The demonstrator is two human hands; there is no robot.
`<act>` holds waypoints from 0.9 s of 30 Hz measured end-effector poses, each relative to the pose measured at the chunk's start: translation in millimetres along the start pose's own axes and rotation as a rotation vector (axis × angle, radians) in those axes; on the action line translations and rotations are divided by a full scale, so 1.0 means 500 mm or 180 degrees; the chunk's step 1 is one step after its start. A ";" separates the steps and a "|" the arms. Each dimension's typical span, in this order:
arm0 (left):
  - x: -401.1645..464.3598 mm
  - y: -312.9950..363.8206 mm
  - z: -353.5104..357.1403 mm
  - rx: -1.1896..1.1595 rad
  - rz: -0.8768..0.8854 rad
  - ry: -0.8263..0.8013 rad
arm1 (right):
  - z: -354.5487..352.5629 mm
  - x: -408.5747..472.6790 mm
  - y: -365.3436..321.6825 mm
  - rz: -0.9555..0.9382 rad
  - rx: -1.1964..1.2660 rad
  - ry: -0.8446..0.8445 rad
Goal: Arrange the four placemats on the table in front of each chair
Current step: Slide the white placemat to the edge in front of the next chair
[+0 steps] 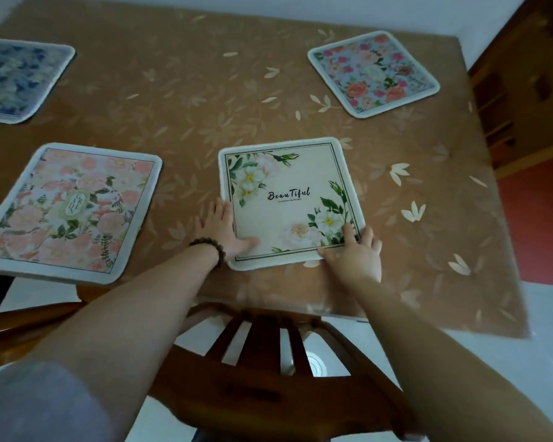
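A cream placemat (289,202) with white flowers and the word "Beautiful" lies near the table's front edge, above a wooden chair back (268,352). My left hand (222,228) rests flat on its left edge, thumb on the mat. My right hand (356,250) lies on its near right corner, fingers spread. A pink floral placemat (67,212) lies at the front left, overhanging the edge a little. A blue placemat (16,79) sits at the far left. A red-flowered, pale blue placemat (374,73) sits at the far right, turned diagonally.
The table wears a brown cloth (189,100) with a pale leaf pattern. A wooden cabinet (524,90) stands at the right beside a red floor patch. A second chair's wooden frame (20,323) shows at the lower left. White floor tiles lie below.
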State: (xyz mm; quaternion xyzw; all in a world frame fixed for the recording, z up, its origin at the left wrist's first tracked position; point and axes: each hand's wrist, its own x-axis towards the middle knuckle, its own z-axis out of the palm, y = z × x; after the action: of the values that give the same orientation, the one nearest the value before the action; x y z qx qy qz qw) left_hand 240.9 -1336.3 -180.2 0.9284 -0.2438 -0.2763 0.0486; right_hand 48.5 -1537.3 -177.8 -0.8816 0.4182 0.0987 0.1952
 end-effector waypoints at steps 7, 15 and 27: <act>-0.020 0.020 -0.020 0.0062 0.0049 0.0087 | 0.048 -0.123 -0.012 0.0059 -0.0102 0.0134; -0.106 0.002 0.037 -0.0354 0.0040 0.0455 | 0.022 -0.088 0.013 0.0043 0.0635 0.0024; -0.213 -0.021 0.076 -0.0124 0.0178 0.0047 | 0.014 -0.168 0.023 -0.0044 0.0078 -0.0611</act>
State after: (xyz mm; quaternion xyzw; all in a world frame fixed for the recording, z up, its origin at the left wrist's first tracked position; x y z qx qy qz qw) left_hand 147.1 -1274.5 -162.3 0.9221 -0.2638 -0.2727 0.0762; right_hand -13.2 -1482.2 -158.8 -0.8685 0.3926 0.1763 0.2459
